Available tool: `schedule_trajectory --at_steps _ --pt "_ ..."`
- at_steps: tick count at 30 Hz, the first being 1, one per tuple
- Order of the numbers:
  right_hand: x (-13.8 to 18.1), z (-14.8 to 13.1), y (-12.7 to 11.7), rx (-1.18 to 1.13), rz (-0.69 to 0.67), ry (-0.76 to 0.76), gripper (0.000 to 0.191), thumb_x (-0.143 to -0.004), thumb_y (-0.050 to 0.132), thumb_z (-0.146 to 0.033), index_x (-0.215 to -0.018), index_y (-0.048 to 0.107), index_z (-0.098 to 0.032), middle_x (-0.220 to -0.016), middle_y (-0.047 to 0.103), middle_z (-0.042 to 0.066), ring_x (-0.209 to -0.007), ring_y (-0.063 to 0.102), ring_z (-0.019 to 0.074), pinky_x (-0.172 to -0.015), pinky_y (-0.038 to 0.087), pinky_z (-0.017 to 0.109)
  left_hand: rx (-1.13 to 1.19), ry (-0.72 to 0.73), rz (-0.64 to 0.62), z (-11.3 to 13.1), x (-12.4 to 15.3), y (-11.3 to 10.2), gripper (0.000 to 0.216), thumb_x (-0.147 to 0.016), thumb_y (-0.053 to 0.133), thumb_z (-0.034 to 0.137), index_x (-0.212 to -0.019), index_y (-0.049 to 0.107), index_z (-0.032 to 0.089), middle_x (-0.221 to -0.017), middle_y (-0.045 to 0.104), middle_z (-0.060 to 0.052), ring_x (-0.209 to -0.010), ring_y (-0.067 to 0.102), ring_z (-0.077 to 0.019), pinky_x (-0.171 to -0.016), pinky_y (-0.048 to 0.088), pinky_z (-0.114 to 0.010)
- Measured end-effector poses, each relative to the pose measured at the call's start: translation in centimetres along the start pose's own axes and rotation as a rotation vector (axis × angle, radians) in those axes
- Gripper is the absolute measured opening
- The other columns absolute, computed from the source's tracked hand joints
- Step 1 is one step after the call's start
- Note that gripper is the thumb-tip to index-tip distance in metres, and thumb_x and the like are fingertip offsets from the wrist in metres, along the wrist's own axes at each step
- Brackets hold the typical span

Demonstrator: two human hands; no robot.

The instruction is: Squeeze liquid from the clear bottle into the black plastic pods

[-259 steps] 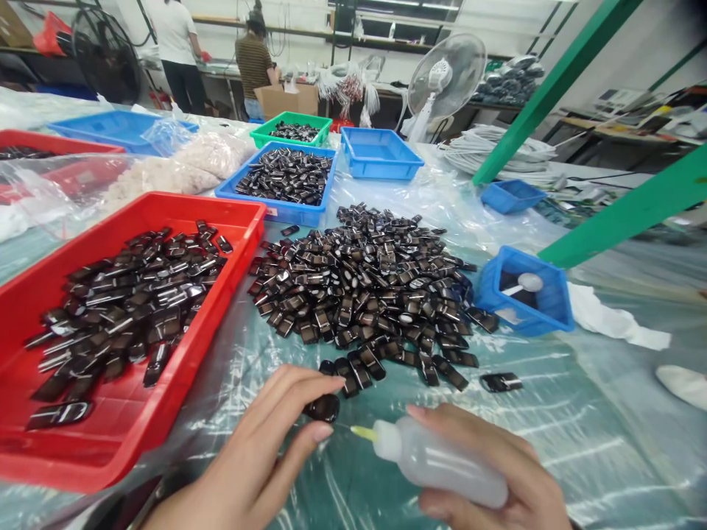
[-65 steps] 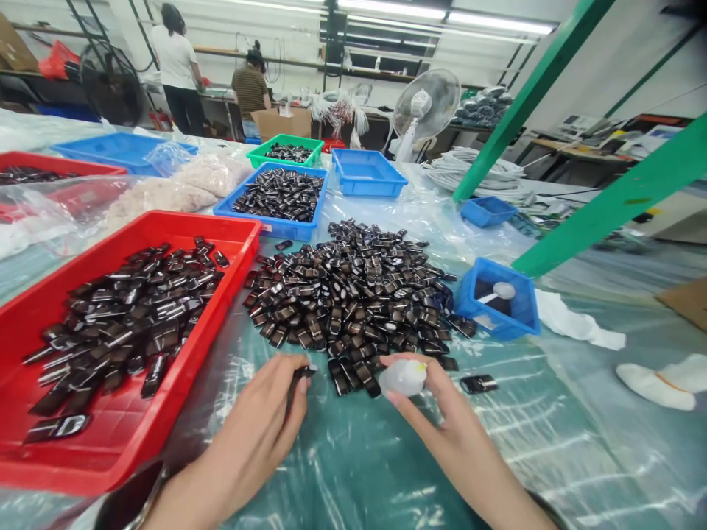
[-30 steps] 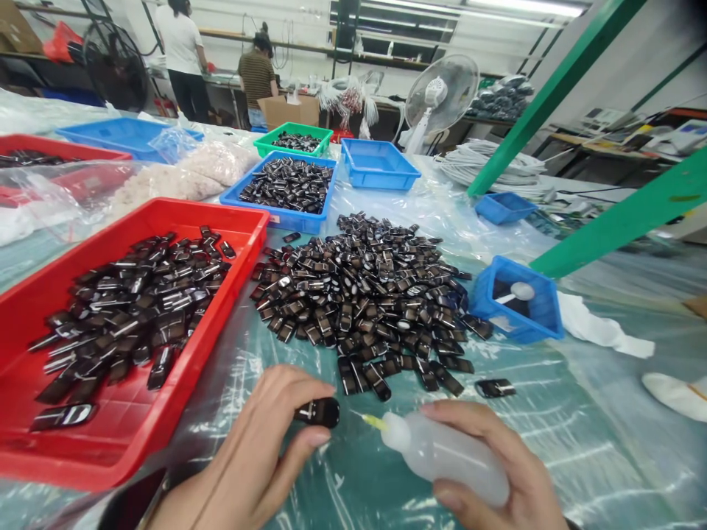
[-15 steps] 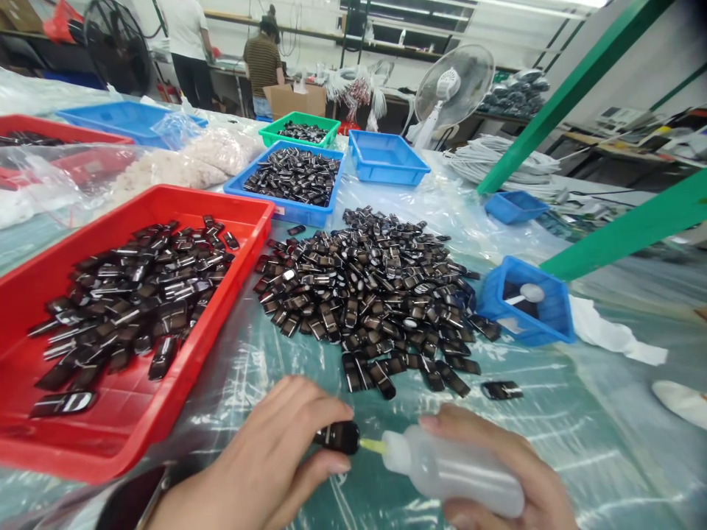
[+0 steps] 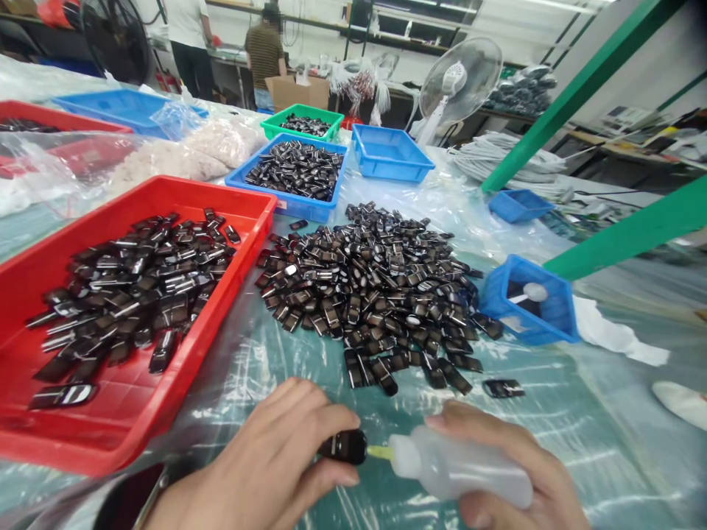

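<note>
Between thumb and fingers, my left hand pinches a small glossy black plastic piece, its rounded end turned to the right. My right hand is wrapped around a translucent squeeze bottle lying nearly level. The yellow needle tip of the bottle points left at the rounded end of the piece, touching it or almost so. Beyond both hands, a heap of similar black pieces lies on the plastic-covered table. One loose piece rests just beyond my right hand.
At left stands a red tray of black pieces. Behind the heap are a filled blue tray, a green tray and another blue tray. A small blue bin holds a white scoop-like item. Green posts rise at right.
The view has shifted slightly. Both hands still hold the black piece and the bottle, with the needle tip remaining at the piece's rounded end.
</note>
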State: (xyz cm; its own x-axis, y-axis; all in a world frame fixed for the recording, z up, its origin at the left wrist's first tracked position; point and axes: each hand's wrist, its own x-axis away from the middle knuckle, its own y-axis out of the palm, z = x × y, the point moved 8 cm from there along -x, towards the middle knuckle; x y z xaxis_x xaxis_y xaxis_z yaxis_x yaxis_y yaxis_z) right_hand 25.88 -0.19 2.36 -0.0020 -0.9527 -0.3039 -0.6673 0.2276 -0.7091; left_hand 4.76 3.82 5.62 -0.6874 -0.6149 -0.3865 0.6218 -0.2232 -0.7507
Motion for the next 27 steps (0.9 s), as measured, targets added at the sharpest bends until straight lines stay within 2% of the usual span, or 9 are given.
schedule_trajectory --at_steps 3,7,15,20,24,25,27 --pt "-0.1 -0.2 0.0 0.012 0.003 -0.028 0.045 -0.073 0.054 -0.073 -0.098 0.074 -0.041 -0.094 0.075 0.004 -0.080 0.075 0.0256 -0.069 0.064 0.035 0.030 0.030 0.023 -0.2 0.2 -0.1 0.025 -0.103 0.030 0.034 -0.108 0.047 0.016 -0.078 0.060 -0.003 -0.068 0.056 -0.0152 -0.063 0.049 -0.025" --pt "0.0 -0.2 0.2 0.037 -0.001 -0.056 0.043 -0.076 0.053 -0.071 -0.099 0.073 -0.040 -0.095 0.075 0.004 -0.081 0.075 0.0255 -0.068 0.064 0.034 0.054 0.023 0.006 -0.4 0.3 0.2 0.024 -0.102 0.033 0.034 -0.112 0.046 0.016 -0.083 0.061 -0.004 -0.072 0.055 -0.0154 -0.067 0.050 -0.026" --pt "-0.5 -1.1 0.2 0.091 -0.013 -0.126 0.041 -0.080 0.050 -0.069 -0.100 0.072 -0.040 -0.093 0.077 0.004 -0.078 0.076 0.0265 -0.064 0.065 0.037 0.042 -0.003 0.021 -0.1 0.0 0.1 0.020 -0.102 0.035 0.031 -0.108 0.048 0.017 -0.080 0.062 -0.003 -0.070 0.058 -0.0160 -0.063 0.051 -0.026" --pt "-0.4 -1.5 0.2 0.108 0.000 -0.143 0.040 -0.080 0.051 -0.069 -0.099 0.072 -0.039 -0.091 0.078 0.002 -0.078 0.076 0.0254 -0.064 0.065 0.033 0.095 -0.010 0.049 -0.3 0.1 0.2 0.014 -0.101 0.040 0.025 -0.106 0.049 0.017 -0.080 0.063 -0.003 -0.069 0.058 -0.0158 -0.062 0.051 -0.027" --pt "-0.9 -2.2 0.1 0.069 0.000 -0.158 0.037 -0.078 0.059 -0.064 -0.099 0.072 -0.037 -0.095 0.077 0.002 -0.082 0.076 0.0229 -0.063 0.064 0.025 0.126 -0.070 0.033 -0.9 0.5 0.9 0.012 -0.101 0.039 0.024 -0.099 0.049 0.019 -0.078 0.064 0.000 -0.064 0.060 -0.0146 -0.060 0.051 -0.027" --pt "-1.3 -2.6 -0.1 0.065 0.005 -0.177 0.035 -0.078 0.060 -0.063 -0.099 0.071 -0.037 -0.094 0.077 0.002 -0.081 0.076 0.0223 -0.062 0.064 0.024 0.108 -0.072 0.037 -1.0 0.7 1.0 0.014 -0.101 0.038 0.026 -0.102 0.049 0.019 -0.080 0.065 -0.001 -0.066 0.061 -0.0154 -0.061 0.052 -0.028" --pt "-2.0 -3.7 -0.2 0.047 -0.004 -0.227 0.032 -0.080 0.060 -0.061 -0.098 0.070 -0.036 -0.086 0.077 0.001 -0.075 0.076 0.0207 -0.061 0.063 0.024 0.037 -0.103 0.003 -1.4 1.1 1.5 0.022 -0.101 0.036 0.030 -0.117 0.048 0.019 -0.094 0.065 -0.005 -0.083 0.064 -0.0192 -0.072 0.054 -0.032"
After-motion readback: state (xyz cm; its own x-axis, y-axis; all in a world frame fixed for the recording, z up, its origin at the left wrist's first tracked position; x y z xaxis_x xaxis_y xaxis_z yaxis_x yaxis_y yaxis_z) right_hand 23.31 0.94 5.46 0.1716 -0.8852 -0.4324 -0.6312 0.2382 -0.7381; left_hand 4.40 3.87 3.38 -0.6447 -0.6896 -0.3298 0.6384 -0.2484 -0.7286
